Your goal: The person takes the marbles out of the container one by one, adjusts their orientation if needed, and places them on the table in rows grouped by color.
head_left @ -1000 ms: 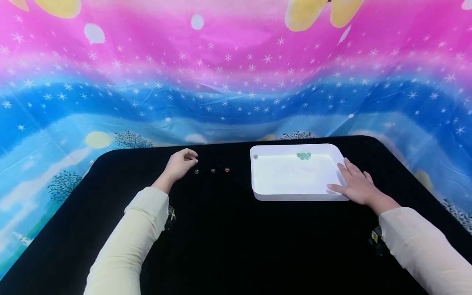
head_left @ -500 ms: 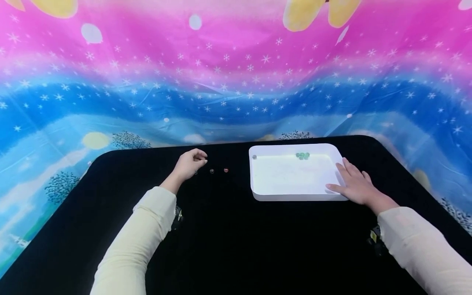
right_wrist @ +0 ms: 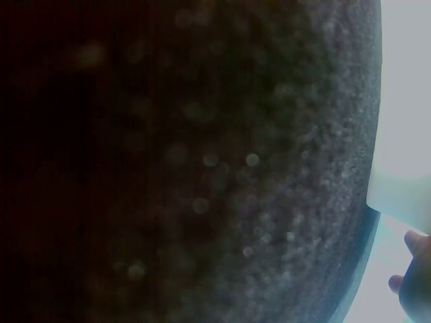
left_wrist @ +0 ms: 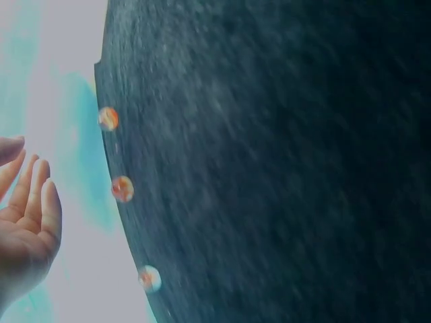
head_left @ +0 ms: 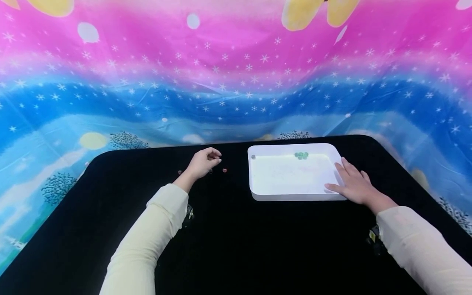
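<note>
My left hand (head_left: 202, 164) hovers over a row of glass marbles at the back of the black table, its fingers loosely bent and no object visible between thumb and fingertips. A reddish marble (head_left: 225, 170) lies just beyond its fingertips, and a dark marble (head_left: 180, 172) sits by the wrist. Another is partly covered by the thumb. In the left wrist view, orange-and-clear marbles (left_wrist: 122, 189) line up beside the hand's relaxed fingers. With fingers spread, my right hand (head_left: 355, 183) rests on the right rim of a white tray (head_left: 295, 197).
Inside the tray, a cluster of green marbles (head_left: 301, 155) lies along the back wall and a single greyish marble (head_left: 253, 157) sits in the back left corner. A patterned curtain (head_left: 236, 82) hangs right behind the table's (head_left: 236, 246) back edge.
My left hand has moved rightward along the marble row, exposing the dark marble near its wrist and covering others. The right hand stays on the tray rim.
</note>
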A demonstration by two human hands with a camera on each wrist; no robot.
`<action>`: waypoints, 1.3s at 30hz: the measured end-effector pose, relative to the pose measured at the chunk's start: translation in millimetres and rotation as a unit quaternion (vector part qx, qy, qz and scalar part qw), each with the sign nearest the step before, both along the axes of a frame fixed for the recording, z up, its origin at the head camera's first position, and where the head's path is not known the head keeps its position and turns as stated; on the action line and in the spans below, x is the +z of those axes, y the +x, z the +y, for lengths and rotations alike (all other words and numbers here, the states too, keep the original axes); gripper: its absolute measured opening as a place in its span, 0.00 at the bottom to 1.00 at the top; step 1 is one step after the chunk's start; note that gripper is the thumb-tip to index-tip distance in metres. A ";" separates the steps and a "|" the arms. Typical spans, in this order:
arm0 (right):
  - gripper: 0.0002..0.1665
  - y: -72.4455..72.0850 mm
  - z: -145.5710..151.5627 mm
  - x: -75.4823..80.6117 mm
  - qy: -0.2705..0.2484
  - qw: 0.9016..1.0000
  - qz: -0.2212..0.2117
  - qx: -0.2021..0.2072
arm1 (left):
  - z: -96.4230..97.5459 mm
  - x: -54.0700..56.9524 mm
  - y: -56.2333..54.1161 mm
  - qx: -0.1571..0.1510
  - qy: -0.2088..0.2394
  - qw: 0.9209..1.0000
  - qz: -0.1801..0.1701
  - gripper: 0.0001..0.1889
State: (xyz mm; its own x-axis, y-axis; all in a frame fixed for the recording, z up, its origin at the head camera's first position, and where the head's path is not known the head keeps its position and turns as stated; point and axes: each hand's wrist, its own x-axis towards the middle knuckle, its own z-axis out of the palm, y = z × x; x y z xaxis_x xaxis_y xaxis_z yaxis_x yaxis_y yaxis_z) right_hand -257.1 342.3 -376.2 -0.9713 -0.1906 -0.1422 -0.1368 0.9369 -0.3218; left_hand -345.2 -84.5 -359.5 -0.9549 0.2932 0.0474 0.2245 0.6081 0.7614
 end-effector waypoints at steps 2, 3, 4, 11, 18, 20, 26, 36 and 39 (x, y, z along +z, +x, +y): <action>0.55 0.2 0.3 0.1 -0.002 1.000 -0.003 -0.001 | 5.5 -0.2 -1.1 -0.005 0.003 1.000 -0.001 0.13; 0.55 0.4 0.4 0.2 -0.004 1.000 -0.004 -0.001 | 8.2 -0.5 -1.9 -0.007 0.005 1.000 -0.001 0.13; 0.56 0.5 0.4 0.2 -0.005 1.000 -0.005 -0.001 | 11.0 -0.4 -2.5 -0.010 0.006 1.000 0.001 0.13; 0.56 0.5 0.6 1.1 -0.001 1.000 0.000 -0.002 | 33.6 1.6 -7.3 -0.025 0.027 0.999 -0.002 0.14; 0.56 -0.2 -0.6 -0.2 -0.006 1.000 -0.003 -0.002 | 55.3 -1.7 -14.8 -0.039 0.023 0.999 0.000 0.14; 0.55 -0.3 -0.8 -0.2 -0.005 1.000 -0.003 -0.002 | 60.7 -2.4 -17.7 -0.041 0.015 0.999 0.015 0.13; 0.55 -0.3 -0.7 0.6 -0.003 1.000 0.000 -0.005 | 74.1 -6.5 -26.7 -0.047 0.001 0.999 0.025 0.14; 0.55 0.6 -2.4 1.2 0.000 1.000 0.003 -0.004 | 88.1 -16.7 -41.5 -0.042 -0.030 0.999 0.004 0.15; 0.55 0.1 -2.3 1.4 0.004 1.000 0.003 -0.006 | 91.4 -17.8 -46.0 -0.046 -0.051 0.998 0.004 0.15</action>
